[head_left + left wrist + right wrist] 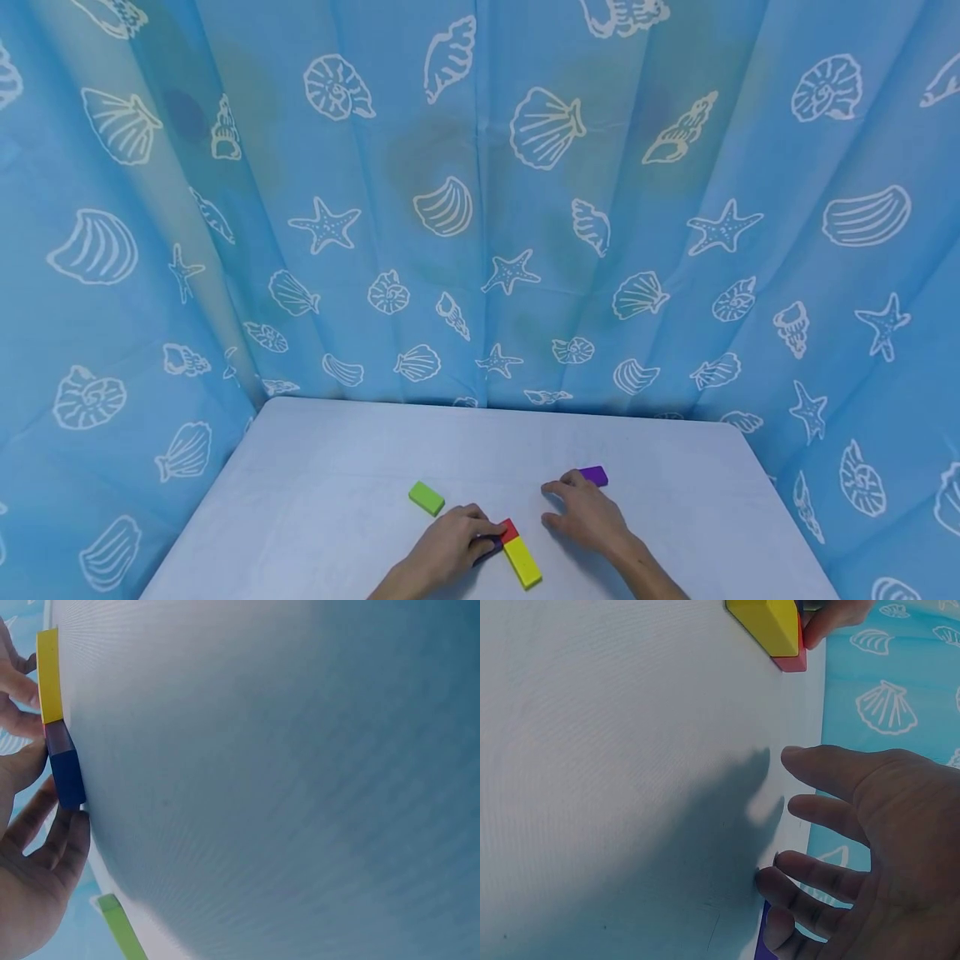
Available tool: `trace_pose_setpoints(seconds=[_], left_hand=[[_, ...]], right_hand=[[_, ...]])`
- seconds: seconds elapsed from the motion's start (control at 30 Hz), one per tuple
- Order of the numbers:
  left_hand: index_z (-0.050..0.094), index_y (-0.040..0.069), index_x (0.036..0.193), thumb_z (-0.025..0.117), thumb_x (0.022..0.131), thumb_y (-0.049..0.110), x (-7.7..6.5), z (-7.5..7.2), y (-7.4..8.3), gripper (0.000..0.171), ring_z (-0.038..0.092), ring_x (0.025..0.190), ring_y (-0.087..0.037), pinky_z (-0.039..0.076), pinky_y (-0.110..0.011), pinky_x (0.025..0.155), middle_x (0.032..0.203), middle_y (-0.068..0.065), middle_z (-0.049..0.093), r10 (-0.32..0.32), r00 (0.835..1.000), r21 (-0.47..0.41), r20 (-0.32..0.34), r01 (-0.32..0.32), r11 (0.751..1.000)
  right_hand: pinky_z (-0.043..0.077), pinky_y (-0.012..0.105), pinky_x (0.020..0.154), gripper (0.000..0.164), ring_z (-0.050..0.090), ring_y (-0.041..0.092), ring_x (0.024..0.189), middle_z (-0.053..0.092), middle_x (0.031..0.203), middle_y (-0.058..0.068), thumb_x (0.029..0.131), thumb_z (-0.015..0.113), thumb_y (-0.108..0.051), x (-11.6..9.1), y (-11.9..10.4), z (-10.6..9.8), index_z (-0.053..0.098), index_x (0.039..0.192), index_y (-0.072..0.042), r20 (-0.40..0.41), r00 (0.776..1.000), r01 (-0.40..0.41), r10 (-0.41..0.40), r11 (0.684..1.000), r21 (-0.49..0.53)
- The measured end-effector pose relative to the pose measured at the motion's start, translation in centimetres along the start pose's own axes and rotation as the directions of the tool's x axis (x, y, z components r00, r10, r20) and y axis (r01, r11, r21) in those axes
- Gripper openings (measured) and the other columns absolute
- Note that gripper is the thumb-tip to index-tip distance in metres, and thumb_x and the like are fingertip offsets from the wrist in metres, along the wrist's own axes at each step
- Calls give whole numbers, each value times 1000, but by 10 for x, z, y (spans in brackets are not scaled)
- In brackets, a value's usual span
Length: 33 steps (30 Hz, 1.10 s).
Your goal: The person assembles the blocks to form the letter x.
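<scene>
My left hand (pixel 450 542) holds a dark blue block (pixel 488 551), its fingers and thumb around it in the left wrist view, where the block (pixel 67 778) shows more fully. The index fingertip reaches a small red block (pixel 509 530), which meets the dark blue block and the end of a yellow block (pixel 522 562). To the right, my right hand (pixel 588 512) is spread with nothing in its grasp. A purple block (pixel 595 476) lies just beyond its fingers, partly hidden; in the right wrist view only a sliver (pixel 763 937) shows beside the fingertips.
A light green block (pixel 427 497) lies beyond the left hand, slightly to its left. All the blocks are on a white table (pixel 360 450). A blue curtain (pixel 480 208) with white shell prints hangs behind and on both sides of the table.
</scene>
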<state>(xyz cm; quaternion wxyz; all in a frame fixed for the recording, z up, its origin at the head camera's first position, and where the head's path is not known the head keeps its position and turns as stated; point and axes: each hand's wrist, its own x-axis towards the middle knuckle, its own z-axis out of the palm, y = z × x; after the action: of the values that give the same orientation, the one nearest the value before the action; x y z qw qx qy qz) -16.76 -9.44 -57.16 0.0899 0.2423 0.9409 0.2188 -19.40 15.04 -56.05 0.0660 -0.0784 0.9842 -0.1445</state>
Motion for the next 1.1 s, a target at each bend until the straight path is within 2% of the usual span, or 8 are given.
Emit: trace_pose_setpoints(seconds=[0.17,0.6,0.9,1.1], left_hand=[[74,33,121,75,91,22,0,0,1,32,54,83,-3,54,-25,87,98,14,66,8,1000,5,-11,-8,1000],[74,33,120,75,91,22,0,0,0,31,54,80,-2,54,-25,85,96,14,66,0,1000,4,-8,0,1000],[75,31,119,76,91,21,0,3,-1,30,55,81,-2,55,-25,86,96,14,66,11,1000,4,-15,-11,1000],[75,30,119,76,91,21,0,4,-1,30,55,82,-1,54,-25,87,96,15,66,23,999,4,-25,-23,1000]], right_hand=[[57,52,86,44,61,27,103,60,119,9,81,83,-35,1,1,0,71,121,-22,-12,1000,15,-15,1000,1],[56,50,88,40,60,25,105,60,120,8,83,82,-32,5,11,-12,71,120,-22,-79,996,-30,33,999,45],[53,55,93,43,60,34,115,58,123,10,85,80,-30,12,33,-12,69,126,-20,-93,993,-58,68,992,113],[54,56,91,41,61,35,113,58,124,14,86,80,-26,15,47,-13,69,125,-18,-126,990,-55,69,992,112]])
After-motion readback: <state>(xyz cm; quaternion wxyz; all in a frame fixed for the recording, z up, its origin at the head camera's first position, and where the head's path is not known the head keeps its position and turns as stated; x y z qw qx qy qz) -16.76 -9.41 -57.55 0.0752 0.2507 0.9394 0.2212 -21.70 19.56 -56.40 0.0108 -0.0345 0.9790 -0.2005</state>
